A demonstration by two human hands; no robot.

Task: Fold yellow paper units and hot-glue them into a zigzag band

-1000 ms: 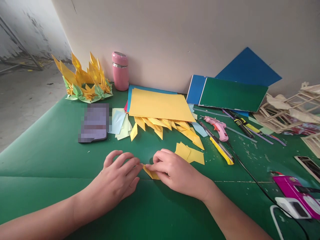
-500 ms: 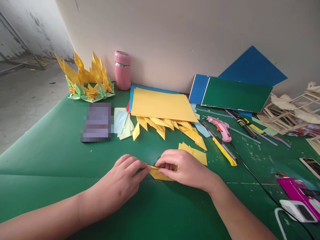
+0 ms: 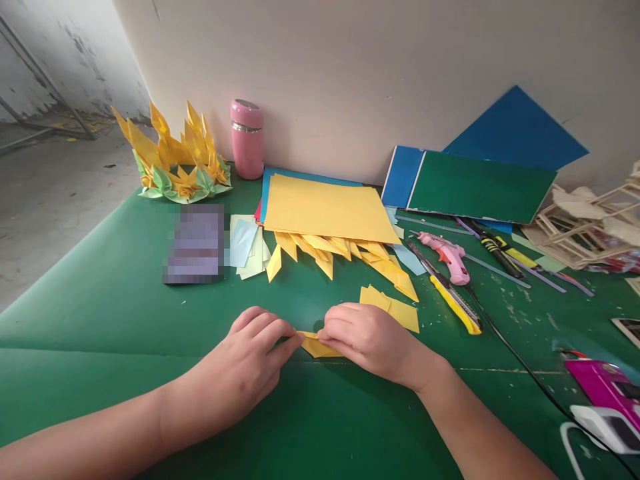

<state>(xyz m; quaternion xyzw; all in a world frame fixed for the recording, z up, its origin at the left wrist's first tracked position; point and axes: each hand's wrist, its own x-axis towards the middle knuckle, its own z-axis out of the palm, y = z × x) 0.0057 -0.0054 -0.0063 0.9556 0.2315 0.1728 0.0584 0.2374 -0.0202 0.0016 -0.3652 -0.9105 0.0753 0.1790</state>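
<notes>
A small folded piece of yellow paper (image 3: pixel 318 347) lies on the green table between my hands. My left hand (image 3: pixel 260 353) pinches its left end between thumb and fingers. My right hand (image 3: pixel 364 339) is closed on its right part, fingertips along the upper edge; the fingers cover that end. Behind my right hand lie several loose yellow paper pieces (image 3: pixel 400 313). Farther back, pointed folded yellow papers (image 3: pixel 320 252) stick out from under a stack of yellow sheets (image 3: pixel 330 207).
A yellow paper crown (image 3: pixel 185 157) and a pink flask (image 3: pixel 247 140) stand at the back left. To the right are a yellow cutter (image 3: pixel 457 307), a pink glue gun (image 3: pixel 447 257) with its black cord, green board (image 3: pixel 480 187), a wooden stick model (image 3: pixel 590 223) and a magenta device (image 3: pixel 600 387).
My right hand's fingers have closed more tightly on the paper's upper edge. My left hand keeps its pinch. The view has shifted slightly.
</notes>
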